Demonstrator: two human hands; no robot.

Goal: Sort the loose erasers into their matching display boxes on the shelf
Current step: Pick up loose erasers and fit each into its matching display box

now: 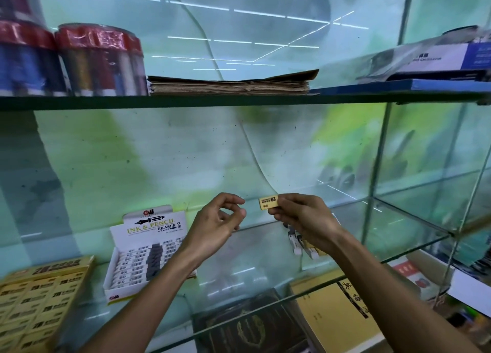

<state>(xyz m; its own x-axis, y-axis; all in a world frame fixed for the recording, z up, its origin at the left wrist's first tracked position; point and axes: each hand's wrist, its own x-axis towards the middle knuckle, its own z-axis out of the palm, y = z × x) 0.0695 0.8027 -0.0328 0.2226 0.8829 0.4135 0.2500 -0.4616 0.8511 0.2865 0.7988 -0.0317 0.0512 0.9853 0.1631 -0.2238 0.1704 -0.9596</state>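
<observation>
My right hand [303,219] pinches a small yellow 2B eraser [268,202] above the glass shelf [239,286]. A short gap to its left, my left hand [218,219] hovers with curled, parted fingers and holds nothing. On the shelf's left stands a white "Ink & Pencil Eraser" display box [132,262], packed with white and grey erasers. At the far left lies a yellow 2B eraser display box [39,299] with several yellow erasers. A few loose white erasers [300,245] lie on the shelf under my right wrist, partly hidden.
The upper shelf [239,101] carries cylinder tubs of pens [98,62], a stack of brown paper [228,85] and a blue and white box [438,60]. Below the glass sit a dark patterned book [252,326] and yellow notebooks [337,312].
</observation>
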